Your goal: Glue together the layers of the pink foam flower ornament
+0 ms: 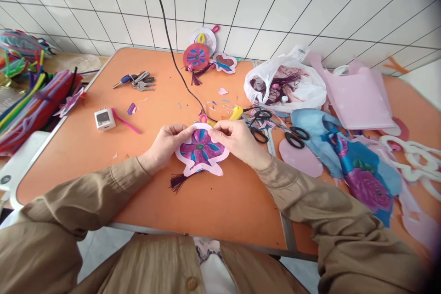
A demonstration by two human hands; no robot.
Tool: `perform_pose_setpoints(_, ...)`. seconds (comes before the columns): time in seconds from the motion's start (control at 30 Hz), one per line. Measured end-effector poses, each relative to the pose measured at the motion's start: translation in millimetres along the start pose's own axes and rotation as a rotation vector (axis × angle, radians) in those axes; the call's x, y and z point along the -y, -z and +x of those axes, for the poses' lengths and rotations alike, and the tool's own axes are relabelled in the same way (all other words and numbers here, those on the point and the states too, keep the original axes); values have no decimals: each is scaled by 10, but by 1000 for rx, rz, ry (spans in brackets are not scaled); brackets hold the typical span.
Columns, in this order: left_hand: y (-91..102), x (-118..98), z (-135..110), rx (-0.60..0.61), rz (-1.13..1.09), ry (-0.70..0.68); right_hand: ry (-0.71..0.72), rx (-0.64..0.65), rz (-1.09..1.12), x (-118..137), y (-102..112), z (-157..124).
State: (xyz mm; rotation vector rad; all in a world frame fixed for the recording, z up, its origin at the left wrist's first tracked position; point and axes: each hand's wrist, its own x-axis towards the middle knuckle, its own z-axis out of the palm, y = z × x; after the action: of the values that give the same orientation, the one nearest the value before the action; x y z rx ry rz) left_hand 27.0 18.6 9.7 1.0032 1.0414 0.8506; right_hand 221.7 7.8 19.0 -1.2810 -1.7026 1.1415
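Observation:
Between my two hands is a tasselled craft ornament [189, 151] with a pale pink scalloped border around purple and blue patterned fabric. My left hand [165, 144] pinches its upper left rim between thumb and fingers. On the upper right rim, my right hand [237, 140] closes in a similar pinch. A pink loop [203, 118] sticks up at the ornament's top, and a dark purple tassel [178, 183] hangs out at its lower left. Just beyond my right hand lies a yellow-handled tool [237, 112] with a black cord; its tip is hidden.
Two pairs of black-handled scissors [259, 124] lie right of my hands. Behind them sits a white plastic bag [292, 82] with dark tassels. Fabric pieces [368, 183] cover the right side. Keys [138, 80], a white charger [104, 119] and finished ornaments [196, 56] lie farther back.

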Motion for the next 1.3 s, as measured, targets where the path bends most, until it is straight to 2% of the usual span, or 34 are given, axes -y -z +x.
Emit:
perform_pose_setpoints(0.13,5,-23,-17,-52,-75,-38,58,-44,-113,16,-4,-22)
perform_pose_setpoints(0.2,10,-41,-34,-65,-107,-62,59,-56,-88,8,-12,-19)
perform_pose_setpoints(0.4,15,-70,-59,-108,-157,-91,-2,18,284,-52,-44,-37)
perform_pose_setpoints(0.5,34,-78,-57,-147,-175,-116,-86,87,370,-60,-66,-83)
perform_pose_setpoints(0.63,70,-102,-51,-191,-192,-121,-193,192,314,-81,-108,-113)
perform_pose_setpoints(0.9,89,-83,-44,-208,-265,-18,-152,235,309,-150,-140,-84)
perform_pose_setpoints(1.07,82,-74,-49,-182,-232,-17,-104,143,342,-185,-168,-77)
perform_pose_setpoints(1.23,67,-92,-63,-165,-228,-35,-126,182,385,-208,-147,-66)
perform_pose_setpoints(1.3,63,-102,-69,-160,-212,-45,-106,157,360,-192,-122,-65)
